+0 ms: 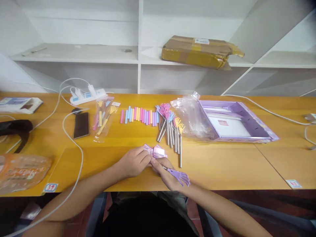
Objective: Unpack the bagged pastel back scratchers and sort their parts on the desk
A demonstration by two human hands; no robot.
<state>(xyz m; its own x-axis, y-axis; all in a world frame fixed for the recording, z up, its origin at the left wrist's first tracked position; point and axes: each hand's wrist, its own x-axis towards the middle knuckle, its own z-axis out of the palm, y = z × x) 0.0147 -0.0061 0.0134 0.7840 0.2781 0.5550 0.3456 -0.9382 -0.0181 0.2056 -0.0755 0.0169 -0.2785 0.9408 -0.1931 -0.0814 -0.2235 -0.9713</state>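
My right hand (168, 175) is closed on a back scratcher with a purple hand-shaped head (179, 176), which points right, toward the table's front edge. My left hand (134, 161) meets it at the other end, its fingers pinched together; what they grip is hidden. Just behind the hands lie small pink-purple printed packets or cards (159, 151). Beyond them is a pile of metal-shafted back scratchers (170, 126) with pink, blue and yellow heads. To its left, several coloured tubes (140, 115) lie side by side in a row.
Bagged back scratchers (104, 118), a phone (81, 125) and a white power strip (87, 95) are at left, with a cable looping forward. Clear plastic bags (191, 115) lie beside an open purple box (258, 126). A taped carton (195, 52) sits on the shelf.
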